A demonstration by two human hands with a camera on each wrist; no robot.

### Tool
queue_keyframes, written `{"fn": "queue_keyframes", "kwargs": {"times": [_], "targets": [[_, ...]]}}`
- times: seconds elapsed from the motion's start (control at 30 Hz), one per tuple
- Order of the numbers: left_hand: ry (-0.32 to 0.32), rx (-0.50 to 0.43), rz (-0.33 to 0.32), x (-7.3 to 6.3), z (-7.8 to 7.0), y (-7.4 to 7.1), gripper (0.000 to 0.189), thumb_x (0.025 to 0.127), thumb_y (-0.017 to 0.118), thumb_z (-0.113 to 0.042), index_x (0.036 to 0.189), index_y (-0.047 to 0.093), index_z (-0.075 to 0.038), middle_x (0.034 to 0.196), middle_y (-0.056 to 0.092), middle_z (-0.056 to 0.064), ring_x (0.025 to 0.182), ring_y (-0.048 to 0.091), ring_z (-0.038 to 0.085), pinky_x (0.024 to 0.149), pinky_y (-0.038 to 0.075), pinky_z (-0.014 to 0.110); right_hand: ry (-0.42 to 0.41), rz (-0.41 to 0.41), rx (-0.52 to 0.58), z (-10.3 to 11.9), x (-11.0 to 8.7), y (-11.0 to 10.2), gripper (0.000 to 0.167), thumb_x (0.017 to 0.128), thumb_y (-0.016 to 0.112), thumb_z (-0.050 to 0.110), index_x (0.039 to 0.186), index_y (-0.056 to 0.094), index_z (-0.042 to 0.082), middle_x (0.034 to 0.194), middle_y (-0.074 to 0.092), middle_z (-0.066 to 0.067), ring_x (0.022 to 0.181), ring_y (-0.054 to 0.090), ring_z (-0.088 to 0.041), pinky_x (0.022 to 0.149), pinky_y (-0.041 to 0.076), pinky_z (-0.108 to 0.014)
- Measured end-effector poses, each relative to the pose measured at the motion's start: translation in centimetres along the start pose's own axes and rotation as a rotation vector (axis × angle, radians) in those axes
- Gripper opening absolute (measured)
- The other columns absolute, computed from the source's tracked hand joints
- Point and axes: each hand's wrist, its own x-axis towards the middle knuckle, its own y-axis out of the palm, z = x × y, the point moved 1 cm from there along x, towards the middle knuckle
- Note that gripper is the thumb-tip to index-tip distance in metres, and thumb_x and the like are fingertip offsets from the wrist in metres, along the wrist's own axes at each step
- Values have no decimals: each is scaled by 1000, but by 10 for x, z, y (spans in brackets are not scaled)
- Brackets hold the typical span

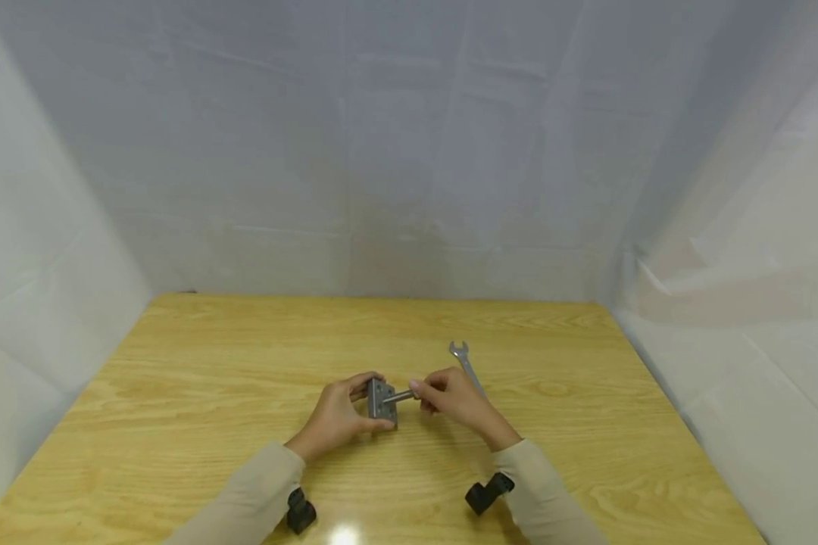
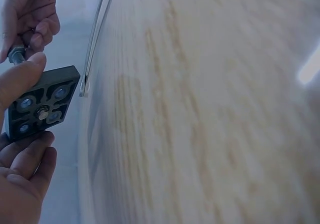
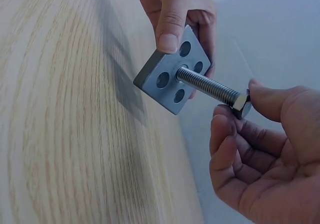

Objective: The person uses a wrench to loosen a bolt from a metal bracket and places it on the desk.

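Observation:
My left hand grips a square grey metal plate by its edges, thumb on one side and fingers on the other. Around the plate's middle are several round holes. A threaded hex bolt sits in the central hole, and its tip shows on the plate's other face in the left wrist view. With thumb and fingers, my right hand pinches the bolt's hex head. Both hands hold these parts above the table. Just beyond the right hand lies an open-ended wrench, its near end hidden behind that hand.
The wooden table spans the width in front of me. White sheeting hangs behind it and along both sides. A black wrist camera sits on the left sleeve, and another black camera on the right sleeve.

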Motion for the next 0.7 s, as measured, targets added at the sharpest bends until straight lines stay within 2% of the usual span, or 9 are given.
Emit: {"fn": "queue_keyframes", "kwargs": {"times": [0.17, 0.3, 0.43, 0.57, 0.7], "targets": [[0, 3, 3, 0, 0, 0, 77, 64, 90, -18, 130, 56, 0, 127, 60, 16, 114, 60, 34, 91, 54, 30, -126, -26, -99, 2, -2, -1, 19, 92, 66, 18, 105, 70, 4, 93, 69, -7, 81, 66, -21, 68, 56, -24], [-7, -3, -4, 0, 0, -1, 75, 63, 90, -19, 128, 57, 0, 126, 60, 15, 113, 61, 33, 90, 54, 30, -201, -62, -153, 4, -2, -2, 22, 88, 68, 8, 110, 70, 6, 104, 68, -5, 91, 65, -16, 81, 57, -25], [-22, -18, -12, 1, 0, -1, 75, 62, 90, -19, 128, 58, -1, 126, 60, 15, 113, 61, 34, 90, 55, 31, -216, -79, -149, 4, -1, -1, 22, 88, 68, 5, 110, 70, 4, 105, 67, -4, 92, 64, -16, 82, 57, -25], [-42, -23, -15, 0, 1, -1, 76, 62, 90, -17, 128, 57, 0, 126, 60, 16, 113, 61, 34, 91, 54, 31, -210, -63, -142, 2, -1, 0, 24, 88, 68, 5, 112, 69, 2, 107, 68, -7, 92, 65, -18, 81, 57, -26], [-44, -22, -9, -1, 4, 0, 76, 63, 90, -16, 129, 56, 0, 127, 60, 17, 114, 60, 34, 91, 54, 31, -147, -14, -157, -1, -1, 2, 33, 93, 65, 21, 120, 65, 3, 111, 68, -7, 96, 66, -17, 82, 57, -27]]}}
